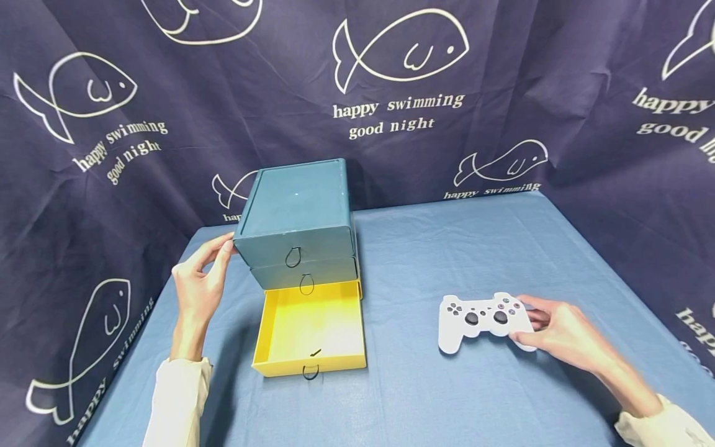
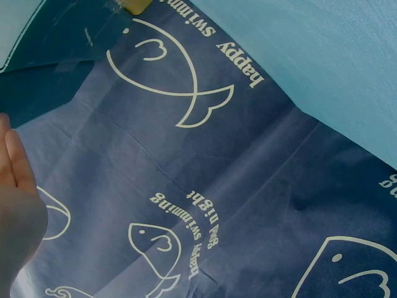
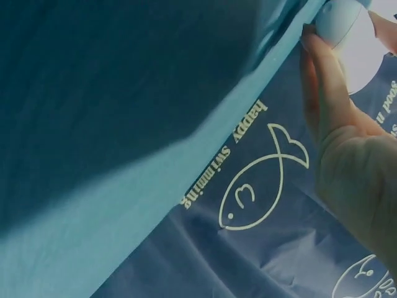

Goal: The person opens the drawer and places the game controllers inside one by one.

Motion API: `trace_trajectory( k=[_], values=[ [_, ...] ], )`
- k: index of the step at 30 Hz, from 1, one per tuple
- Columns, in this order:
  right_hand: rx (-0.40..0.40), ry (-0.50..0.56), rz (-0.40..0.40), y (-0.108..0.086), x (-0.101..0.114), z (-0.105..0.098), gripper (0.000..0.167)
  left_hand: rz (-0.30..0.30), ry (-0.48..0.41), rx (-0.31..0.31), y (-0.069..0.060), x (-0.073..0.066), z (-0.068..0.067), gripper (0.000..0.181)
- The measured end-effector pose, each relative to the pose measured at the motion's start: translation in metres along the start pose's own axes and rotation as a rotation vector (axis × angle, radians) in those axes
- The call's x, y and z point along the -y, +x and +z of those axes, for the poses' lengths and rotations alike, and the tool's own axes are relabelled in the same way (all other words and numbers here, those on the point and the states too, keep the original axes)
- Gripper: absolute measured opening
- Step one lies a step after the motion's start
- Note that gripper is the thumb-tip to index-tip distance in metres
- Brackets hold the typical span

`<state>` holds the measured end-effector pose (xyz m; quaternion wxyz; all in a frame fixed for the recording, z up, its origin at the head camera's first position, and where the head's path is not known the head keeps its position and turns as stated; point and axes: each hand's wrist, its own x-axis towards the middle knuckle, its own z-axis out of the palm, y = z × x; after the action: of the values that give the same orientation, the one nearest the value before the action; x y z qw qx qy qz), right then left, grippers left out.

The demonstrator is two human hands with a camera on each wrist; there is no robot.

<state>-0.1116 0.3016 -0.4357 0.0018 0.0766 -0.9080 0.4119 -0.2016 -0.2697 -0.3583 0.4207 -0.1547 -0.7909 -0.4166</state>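
Note:
In the head view my right hand (image 1: 566, 332) grips the right handle of a white game controller (image 1: 483, 320), with thumb and fingers on either side. The right wrist view shows the fingers bent around the controller's rounded end (image 3: 350, 37). My left hand (image 1: 201, 282) touches the left front edge of a teal drawer box (image 1: 296, 198), its fingers fairly straight. Below the box's two teal fronts, a yellow drawer (image 1: 313, 320) is pulled out toward me, its bottom visible. In the left wrist view only part of the left hand (image 2: 18, 205) shows, near the box.
A blue cloth (image 1: 408, 397) covers the table. Behind and at both sides hangs a dark blue curtain (image 1: 279, 112) with white fish prints. Black loop pulls hang on the drawer fronts, including a loop (image 1: 311, 374) on the yellow one.

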Motion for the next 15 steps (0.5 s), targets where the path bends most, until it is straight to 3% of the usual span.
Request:
trace_trajectory(
  k=[7,15],
  values=[
    [-0.038,-0.004,0.024,0.003,0.009,0.007,0.074,-0.010,0.001,-0.016,0.001,-0.009,0.002,0.021],
    [-0.065,0.014,0.044,0.007,0.020,0.017,0.076,-0.014,0.011,-0.009,0.001,-0.008,0.002,0.021]
  ],
)
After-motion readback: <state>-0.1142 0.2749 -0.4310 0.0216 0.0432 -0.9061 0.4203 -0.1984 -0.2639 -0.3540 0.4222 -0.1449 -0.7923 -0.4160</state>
